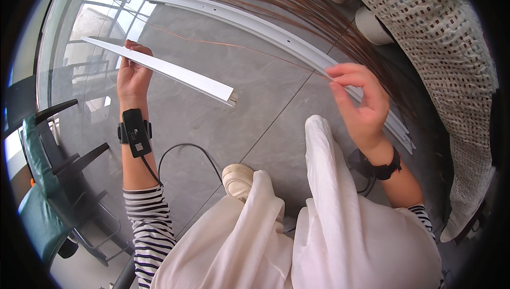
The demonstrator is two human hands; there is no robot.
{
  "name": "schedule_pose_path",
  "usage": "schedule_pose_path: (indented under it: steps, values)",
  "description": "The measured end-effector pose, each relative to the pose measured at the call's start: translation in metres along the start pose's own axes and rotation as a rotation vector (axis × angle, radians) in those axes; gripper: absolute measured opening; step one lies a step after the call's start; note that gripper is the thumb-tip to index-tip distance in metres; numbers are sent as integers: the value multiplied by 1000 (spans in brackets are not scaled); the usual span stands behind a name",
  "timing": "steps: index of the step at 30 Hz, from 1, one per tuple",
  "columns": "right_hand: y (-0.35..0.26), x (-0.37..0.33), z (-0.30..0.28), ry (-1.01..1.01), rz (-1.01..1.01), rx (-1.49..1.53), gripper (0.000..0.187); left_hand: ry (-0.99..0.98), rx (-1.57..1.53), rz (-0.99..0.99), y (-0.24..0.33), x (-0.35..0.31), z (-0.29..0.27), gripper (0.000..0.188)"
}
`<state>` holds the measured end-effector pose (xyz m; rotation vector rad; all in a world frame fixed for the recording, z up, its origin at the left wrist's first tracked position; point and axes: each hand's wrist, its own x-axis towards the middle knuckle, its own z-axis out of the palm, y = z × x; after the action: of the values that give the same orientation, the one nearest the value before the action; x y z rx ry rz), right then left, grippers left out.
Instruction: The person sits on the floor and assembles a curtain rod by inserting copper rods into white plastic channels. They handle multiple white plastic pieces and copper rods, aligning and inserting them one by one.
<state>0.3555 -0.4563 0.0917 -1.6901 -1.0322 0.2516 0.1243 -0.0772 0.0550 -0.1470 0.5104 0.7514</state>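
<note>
My left hand [135,79] is closed around a short white channel strip [178,75], held tilted above the floor at the left. The strip's near end, with a grooved profile, points to the right. Between thumb and forefinger my right hand [364,105] pinches the end of a thin copper wire [228,45]. From there the wire runs off to the far left, above the floor. Beyond both hands lies a long white rail [255,27], whose right end passes behind my right hand. Several long copper-brown wires [297,10] lie in a loose bundle beside it.
Grey tiles [212,124] form the floor. A patterned woven cloth [425,23] hangs at the right, near a white cylinder [373,26]. On the left stands a green chair [42,183] with dark armrests. A black cable [186,144] loops from my left wrist device.
</note>
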Motion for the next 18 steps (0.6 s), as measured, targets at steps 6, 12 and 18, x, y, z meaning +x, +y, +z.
schedule_pose_path:
  steps: [6, 12, 18]
  values:
    - [4, 18, -33, 126, -43, 504, 9, 19, 111, 59, -22, 7, -16, 29]
    - [-3, 35, -46, 169, -94, 491, 20, 35, 107, 100, -29, 2, -22, 31]
    - [-28, 49, -85, 68, -95, 804, 19, 44, 107, 120, -35, 1, -16, 33]
